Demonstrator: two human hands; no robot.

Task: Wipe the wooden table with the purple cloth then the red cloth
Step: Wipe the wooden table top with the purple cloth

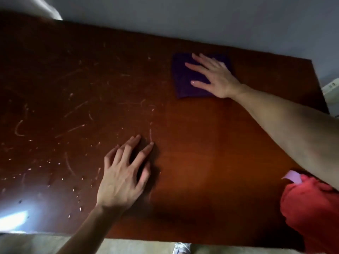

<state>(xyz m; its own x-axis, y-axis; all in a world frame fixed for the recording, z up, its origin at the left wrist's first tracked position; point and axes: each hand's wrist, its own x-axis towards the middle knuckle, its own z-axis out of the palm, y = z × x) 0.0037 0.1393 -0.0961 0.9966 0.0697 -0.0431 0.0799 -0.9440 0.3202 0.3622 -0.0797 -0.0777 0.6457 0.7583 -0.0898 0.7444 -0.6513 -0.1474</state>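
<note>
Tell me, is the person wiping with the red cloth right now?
No, the right hand presses flat on the purple cloth; the red cloth lies untouched.

A plain grey wall rises behind the desk's far edge, a white boxy object sits just past its far right corner, and a white shoe shows on the beige floor below its near edge.

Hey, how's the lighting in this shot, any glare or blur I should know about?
Head view: dim overall; bright glare washes out the wooden table at its near-left corner; left hand casts a dark shadow to its right; soft blur throughout; wide-angle bends the table's edges.
</note>
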